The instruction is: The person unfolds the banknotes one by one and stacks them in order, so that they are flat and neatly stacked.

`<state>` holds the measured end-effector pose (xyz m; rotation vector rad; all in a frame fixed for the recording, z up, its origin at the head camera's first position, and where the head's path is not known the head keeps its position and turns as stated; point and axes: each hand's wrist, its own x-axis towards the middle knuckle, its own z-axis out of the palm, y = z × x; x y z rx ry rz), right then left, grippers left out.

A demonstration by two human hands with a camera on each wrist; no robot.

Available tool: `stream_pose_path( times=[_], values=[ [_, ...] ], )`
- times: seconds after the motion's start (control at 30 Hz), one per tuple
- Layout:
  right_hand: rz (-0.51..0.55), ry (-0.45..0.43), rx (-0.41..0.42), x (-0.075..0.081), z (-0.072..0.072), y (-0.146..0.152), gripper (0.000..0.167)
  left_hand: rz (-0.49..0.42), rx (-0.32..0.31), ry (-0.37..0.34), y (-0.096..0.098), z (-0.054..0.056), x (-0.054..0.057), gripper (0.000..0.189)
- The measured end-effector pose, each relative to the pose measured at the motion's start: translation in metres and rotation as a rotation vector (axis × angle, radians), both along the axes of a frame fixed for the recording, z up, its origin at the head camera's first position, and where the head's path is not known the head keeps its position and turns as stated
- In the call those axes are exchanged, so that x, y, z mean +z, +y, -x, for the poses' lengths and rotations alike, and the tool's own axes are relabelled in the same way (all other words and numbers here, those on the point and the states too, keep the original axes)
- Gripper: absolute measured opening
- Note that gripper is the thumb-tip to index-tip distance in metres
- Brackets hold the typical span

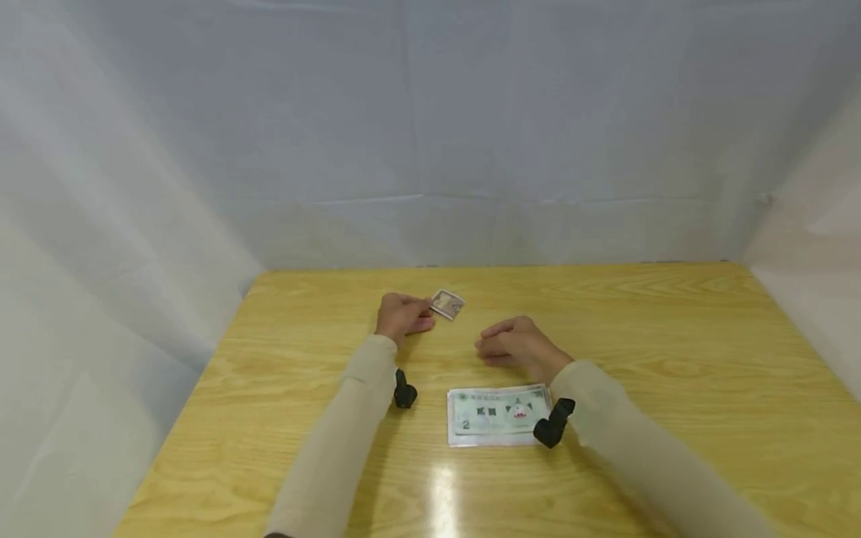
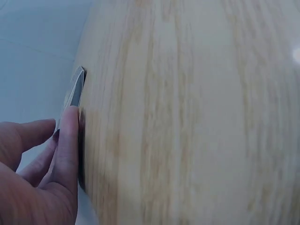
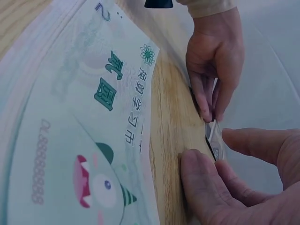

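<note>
At the far middle of the table, my left hand (image 1: 403, 315) pinches the near left edge of a small square card (image 1: 449, 305) with a pale border and a brownish picture. In the left wrist view the card (image 2: 77, 89) shows nearly edge-on, just past the fingertips. My right hand (image 1: 521, 345) hovers nearer and to the right, fingers loosely bent, nothing between thumb and fingers. Close below it lies a stack of green play banknotes (image 1: 494, 418), the top one marked 2 with a cartoon creature. Part of the stack's right end is hidden by the right wrist camera.
The wooden table (image 1: 673, 336) ends at a pale cloth wall (image 1: 457, 134) behind it. White sheets also hang at the left (image 1: 87, 261) and right sides. Dark cameras stick out from both wrists.
</note>
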<state>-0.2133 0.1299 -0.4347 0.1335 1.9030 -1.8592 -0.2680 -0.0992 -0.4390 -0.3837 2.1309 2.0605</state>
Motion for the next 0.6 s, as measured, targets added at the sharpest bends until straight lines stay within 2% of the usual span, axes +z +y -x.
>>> stream_pose_path(
  times=[0.2,0.4,0.6],
  values=[
    [0.036,-0.011,-0.027,0.0,0.005,-0.006,0.045,0.029,0.015,-0.033,0.007,-0.001,-0.001,0.025],
    [0.084,-0.073,-0.146,0.004,0.014,-0.011,0.044,0.088,-0.02,-0.039,0.014,-0.006,-0.002,0.021],
    [0.138,-0.125,-0.215,0.008,0.019,-0.013,0.038,0.112,-0.082,-0.053,0.02,-0.013,-0.002,0.016]
  ],
)
